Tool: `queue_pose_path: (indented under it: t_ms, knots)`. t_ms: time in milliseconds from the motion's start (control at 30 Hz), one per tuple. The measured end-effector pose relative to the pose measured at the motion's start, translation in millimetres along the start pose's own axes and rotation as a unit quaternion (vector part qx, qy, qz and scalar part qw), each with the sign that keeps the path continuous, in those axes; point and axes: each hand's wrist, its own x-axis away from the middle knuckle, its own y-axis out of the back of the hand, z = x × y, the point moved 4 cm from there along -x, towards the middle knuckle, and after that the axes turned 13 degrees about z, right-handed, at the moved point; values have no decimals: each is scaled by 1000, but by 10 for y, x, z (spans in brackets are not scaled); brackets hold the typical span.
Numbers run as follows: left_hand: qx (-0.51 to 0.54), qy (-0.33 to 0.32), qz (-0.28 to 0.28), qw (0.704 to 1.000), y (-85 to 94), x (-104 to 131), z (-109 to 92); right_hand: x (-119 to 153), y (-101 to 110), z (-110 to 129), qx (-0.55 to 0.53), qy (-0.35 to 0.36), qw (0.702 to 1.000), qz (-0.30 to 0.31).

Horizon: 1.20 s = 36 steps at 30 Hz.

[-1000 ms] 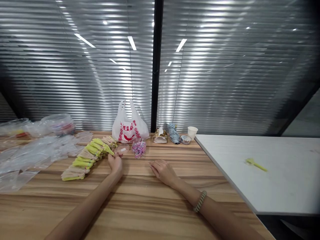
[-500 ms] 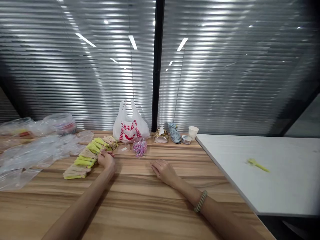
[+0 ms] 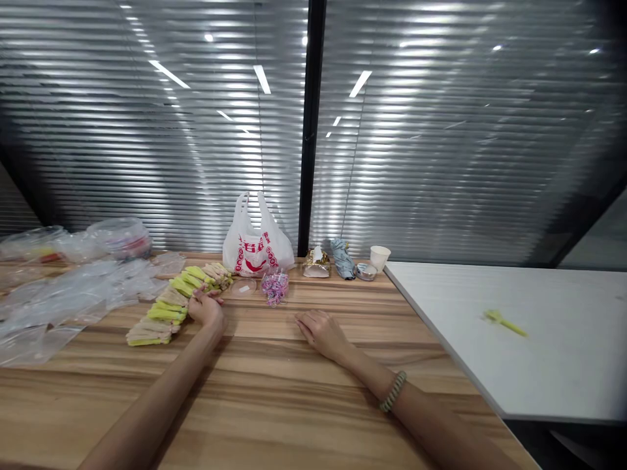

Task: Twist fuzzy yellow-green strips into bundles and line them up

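Note:
My left hand (image 3: 208,309) is at the right edge of a slanting row of yellow and beige bundles (image 3: 169,305), its fingers curled in against them. Whatever lies between those fingers is too small to make out. My right hand (image 3: 321,333) rests palm down on the wooden table (image 3: 274,405), fingers lying on the surface and holding nothing. Beyond the hands sit a clear round lid (image 3: 243,287) with a white label and a heap of pink and purple small bands (image 3: 275,287) in clear plastic.
A white plastic bag (image 3: 257,245) with red print stands at the back. To its right are a gold tissue pack (image 3: 317,263), a folded blue umbrella (image 3: 342,260), a tape roll (image 3: 365,271) and a paper cup (image 3: 380,258). Clear bags (image 3: 73,294) spread left. A yellow object (image 3: 507,322) lies on the white table (image 3: 548,372).
My left hand has shifted very slightly along the row of bundles. My right hand stays in place. The view has tilted a little.

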Motion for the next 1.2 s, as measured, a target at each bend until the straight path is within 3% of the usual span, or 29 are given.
queue_pose_path:
  t_ms: [200, 367, 700, 933, 1200]
  knots:
    - [23, 37, -37, 998, 14, 4, 30, -4, -4, -5, -6, 0, 1000, 6]
    - [51, 91, -35, 994, 25, -14, 95, 5, -13, -5, -4, -6, 1000, 2]
    - [76, 133, -22, 988, 4, -15, 131, 3, -11, -2, -3, -4, 1000, 0]
    - [87, 117, 10, 989, -54, 92, 134, 8, -21, -10, -8, -2, 1000, -4]
    - [92, 53, 75, 991, -200, 317, 64, -3, -29, -14, -4, -2, 1000, -3]
